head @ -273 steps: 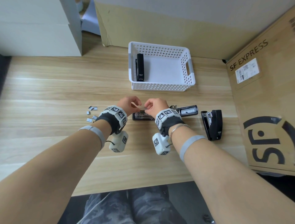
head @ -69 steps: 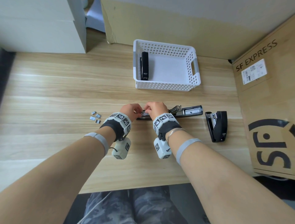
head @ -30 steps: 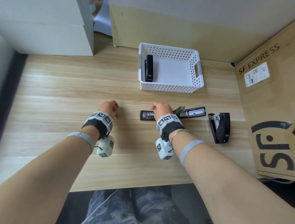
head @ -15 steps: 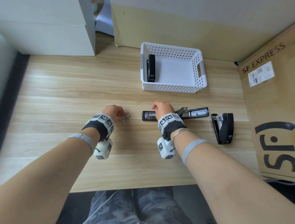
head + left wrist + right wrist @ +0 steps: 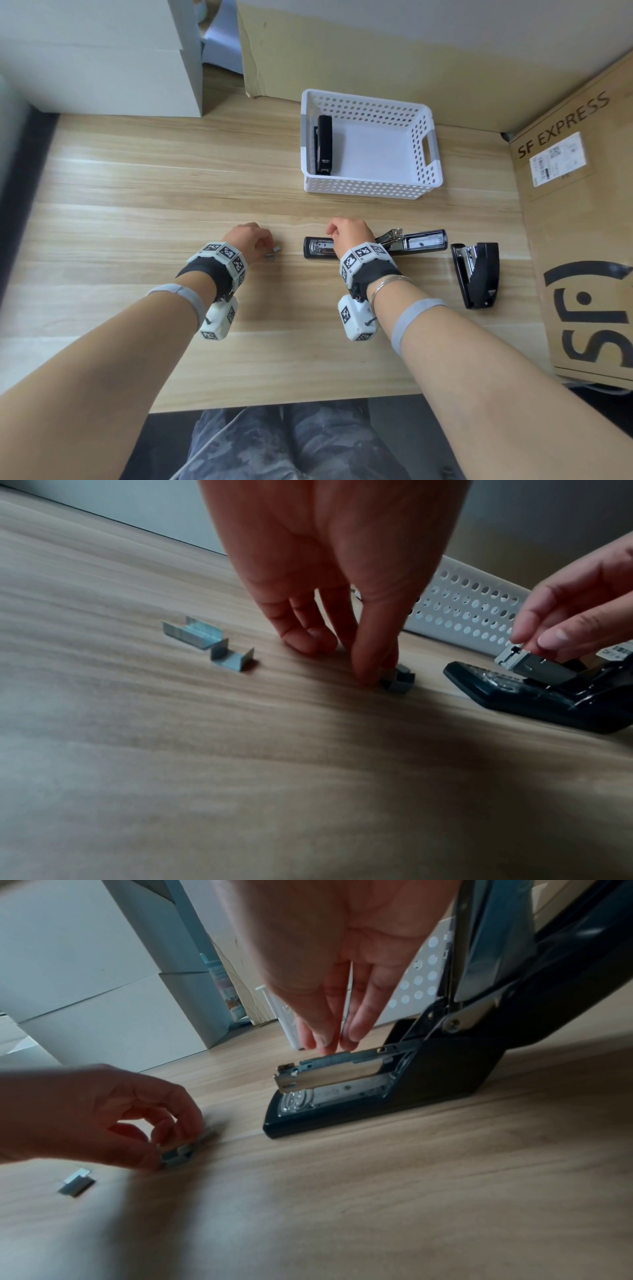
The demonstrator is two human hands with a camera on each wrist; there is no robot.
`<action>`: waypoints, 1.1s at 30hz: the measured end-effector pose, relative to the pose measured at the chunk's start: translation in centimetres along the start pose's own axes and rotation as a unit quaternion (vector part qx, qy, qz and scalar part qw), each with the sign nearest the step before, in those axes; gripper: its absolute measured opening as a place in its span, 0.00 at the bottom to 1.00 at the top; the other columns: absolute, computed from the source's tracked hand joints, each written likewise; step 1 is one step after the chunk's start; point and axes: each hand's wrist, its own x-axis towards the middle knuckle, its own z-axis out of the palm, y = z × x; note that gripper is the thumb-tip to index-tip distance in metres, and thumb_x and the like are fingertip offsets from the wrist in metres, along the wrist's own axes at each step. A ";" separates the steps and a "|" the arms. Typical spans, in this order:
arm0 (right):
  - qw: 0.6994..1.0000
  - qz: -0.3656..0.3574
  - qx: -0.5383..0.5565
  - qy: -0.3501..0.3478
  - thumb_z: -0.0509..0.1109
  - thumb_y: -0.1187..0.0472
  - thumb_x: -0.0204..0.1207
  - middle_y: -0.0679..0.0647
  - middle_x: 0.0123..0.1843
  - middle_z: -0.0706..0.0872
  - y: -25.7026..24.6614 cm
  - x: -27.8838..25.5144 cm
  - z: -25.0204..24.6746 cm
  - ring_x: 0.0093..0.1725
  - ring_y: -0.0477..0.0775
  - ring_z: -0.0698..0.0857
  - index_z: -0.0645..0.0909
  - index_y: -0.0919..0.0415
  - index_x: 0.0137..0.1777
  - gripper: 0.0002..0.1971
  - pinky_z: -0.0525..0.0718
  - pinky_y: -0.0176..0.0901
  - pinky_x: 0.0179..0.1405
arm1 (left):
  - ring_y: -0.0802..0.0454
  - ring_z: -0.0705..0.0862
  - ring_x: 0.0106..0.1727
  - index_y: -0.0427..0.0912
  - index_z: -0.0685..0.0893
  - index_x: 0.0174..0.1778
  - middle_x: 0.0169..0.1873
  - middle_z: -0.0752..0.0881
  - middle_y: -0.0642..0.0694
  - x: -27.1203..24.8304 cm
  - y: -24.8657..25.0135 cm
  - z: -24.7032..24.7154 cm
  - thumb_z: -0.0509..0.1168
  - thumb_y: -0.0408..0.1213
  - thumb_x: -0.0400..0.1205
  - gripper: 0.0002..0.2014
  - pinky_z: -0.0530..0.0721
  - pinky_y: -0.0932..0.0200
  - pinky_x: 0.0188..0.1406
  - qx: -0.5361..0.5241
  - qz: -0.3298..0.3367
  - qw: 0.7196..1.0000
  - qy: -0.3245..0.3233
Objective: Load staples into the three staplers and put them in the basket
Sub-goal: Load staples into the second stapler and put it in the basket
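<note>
Left hand (image 5: pixel 251 240) pinching a staple strip (image 5: pixel 274 253) on the worktop (image 5: pixel 137 212) at frame centre, right hand (image 5: pixel 349 233) grasping the opened stapler's (image 5: pixel 424 241) magazine, loaded stapler (image 5: pixel 323 144) lying in the basket (image 5: pixel 428 150), upper right

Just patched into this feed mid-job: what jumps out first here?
Centre of the table, an opened stapler lies unfolded flat, the right hand at its metal staple channel. Just left of it, the left hand pinches a staple strip on the wood, with two more strips lying loose nearby. Behind, a white basket holds one black stapler; another stapler waits at right.
</note>
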 end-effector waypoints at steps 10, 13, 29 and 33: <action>1.000 -0.002 0.001 0.001 0.61 0.74 0.77 0.57 0.53 0.88 -0.1 -0.3 -0.2 0.51 0.59 0.86 0.85 0.58 0.53 0.15 0.78 0.38 0.42 | 0.40 0.80 0.59 0.42 0.86 0.53 0.55 0.84 0.39 0.2 0.4 0.2 0.70 0.35 0.74 0.11 0.75 0.53 0.64 0.004 -0.008 1.000 -0.022; 1.000 -0.002 0.001 0.001 0.61 0.75 0.77 0.57 0.53 0.88 0.0 -0.3 -0.3 0.51 0.58 0.86 0.85 0.58 0.53 0.15 0.77 0.38 0.41 | 0.41 0.82 0.56 0.41 0.86 0.53 0.53 0.85 0.38 0.2 0.5 -0.2 0.68 0.35 0.77 0.10 0.78 0.54 0.58 -0.024 -0.008 1.000 -0.018; 1.000 0.000 0.003 0.005 0.60 0.75 0.77 0.57 0.51 0.89 0.5 -0.6 -0.7 0.50 0.58 0.87 0.85 0.58 0.53 0.16 0.84 0.42 0.45 | 0.39 0.75 0.58 0.42 0.88 0.45 0.54 0.83 0.43 0.8 1.3 1.0 0.70 0.35 0.74 0.06 0.80 0.49 0.58 0.022 0.010 0.999 0.032; 1.000 0.000 0.007 0.009 0.60 0.74 0.78 0.56 0.51 0.89 0.8 -0.7 -0.9 0.50 0.59 0.87 0.86 0.58 0.52 0.15 0.83 0.42 0.45 | 0.40 0.74 0.58 0.43 0.89 0.42 0.55 0.83 0.44 0.8 1.7 1.0 0.70 0.38 0.74 0.05 0.80 0.50 0.58 0.023 0.015 0.999 0.036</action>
